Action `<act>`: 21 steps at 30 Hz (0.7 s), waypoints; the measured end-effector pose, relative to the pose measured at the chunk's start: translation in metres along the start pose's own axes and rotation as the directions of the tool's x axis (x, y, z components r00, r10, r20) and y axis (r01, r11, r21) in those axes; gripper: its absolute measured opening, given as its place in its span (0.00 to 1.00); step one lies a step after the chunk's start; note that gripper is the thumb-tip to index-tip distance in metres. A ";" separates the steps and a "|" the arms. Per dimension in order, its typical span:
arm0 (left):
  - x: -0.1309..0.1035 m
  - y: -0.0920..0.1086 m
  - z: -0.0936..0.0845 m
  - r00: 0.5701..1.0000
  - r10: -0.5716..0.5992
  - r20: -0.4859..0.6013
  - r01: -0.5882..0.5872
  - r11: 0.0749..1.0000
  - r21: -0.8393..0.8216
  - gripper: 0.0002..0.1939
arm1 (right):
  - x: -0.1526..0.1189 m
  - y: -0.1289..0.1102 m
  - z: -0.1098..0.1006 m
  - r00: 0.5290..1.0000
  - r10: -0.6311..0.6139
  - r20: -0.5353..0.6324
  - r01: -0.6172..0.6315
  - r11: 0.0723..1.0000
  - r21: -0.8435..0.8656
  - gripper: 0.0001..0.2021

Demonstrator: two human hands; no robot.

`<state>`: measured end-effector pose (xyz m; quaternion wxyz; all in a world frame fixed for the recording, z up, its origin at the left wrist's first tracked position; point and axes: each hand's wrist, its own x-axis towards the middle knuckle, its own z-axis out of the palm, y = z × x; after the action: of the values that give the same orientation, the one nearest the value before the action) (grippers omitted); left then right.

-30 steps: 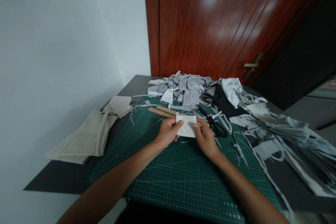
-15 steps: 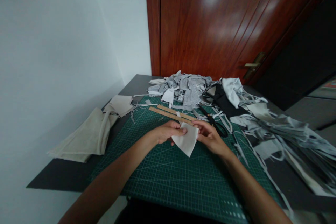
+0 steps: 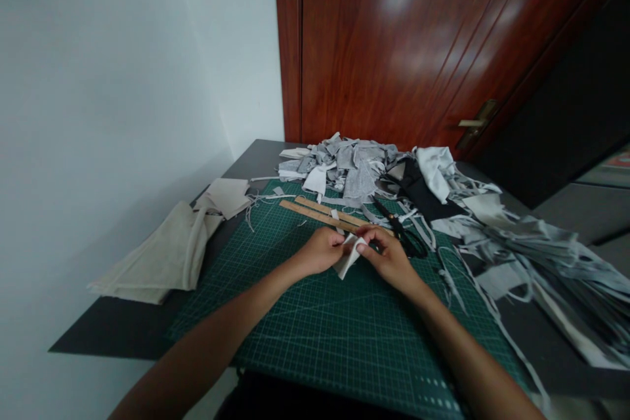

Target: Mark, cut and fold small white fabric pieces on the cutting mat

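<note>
A small piece of white fabric [image 3: 349, 258] is held between my two hands over the green cutting mat [image 3: 315, 328]. It is folded, with its lower corner pointing down. My left hand [image 3: 322, 251] grips the left edge, the fingers partly hidden behind the cloth. On the other side, my right hand [image 3: 386, 254] pinches the upper right part between thumb and fingers. Just beyond the hands lie two wooden rulers [image 3: 308, 211] with a small white scrap [image 3: 335, 215] across them. Black scissors [image 3: 406, 235] rest beside my right hand.
Grey and white fabric scraps [image 3: 352, 167] are heaped at the back. More strips and grey cloth [image 3: 556, 256] lie on the right, near a black cloth [image 3: 423, 190]. Folded beige fabric [image 3: 162, 249] and pale squares [image 3: 226, 197] sit along the left, beside the wall [image 3: 123, 111].
The white fabric has gone from spread nearly flat to folded over. My right thumb has moved onto its front, and my left hand has turned so its thumb shows less.
</note>
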<state>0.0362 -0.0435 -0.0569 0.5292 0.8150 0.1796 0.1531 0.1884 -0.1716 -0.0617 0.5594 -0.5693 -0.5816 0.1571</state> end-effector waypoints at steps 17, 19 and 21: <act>-0.009 0.006 0.001 0.994 0.098 0.044 -0.104 0.975 0.196 0.18 | -0.007 0.004 0.006 1.000 0.008 -0.010 -0.009 0.995 -0.096 0.07; -0.010 0.007 0.002 0.994 0.105 0.035 -0.110 0.975 0.191 0.19 | -0.008 0.006 0.007 0.999 0.026 -0.034 -0.029 0.995 -0.097 0.07; -0.010 0.006 0.003 0.993 0.112 0.044 -0.118 0.976 0.183 0.19 | -0.007 0.006 0.007 0.998 0.038 -0.051 -0.043 0.994 -0.099 0.08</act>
<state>0.0295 -0.0528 -0.0527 0.4442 0.8722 0.1366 0.1524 0.1834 -0.1728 -0.0726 0.5410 -0.6122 -0.5630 0.1250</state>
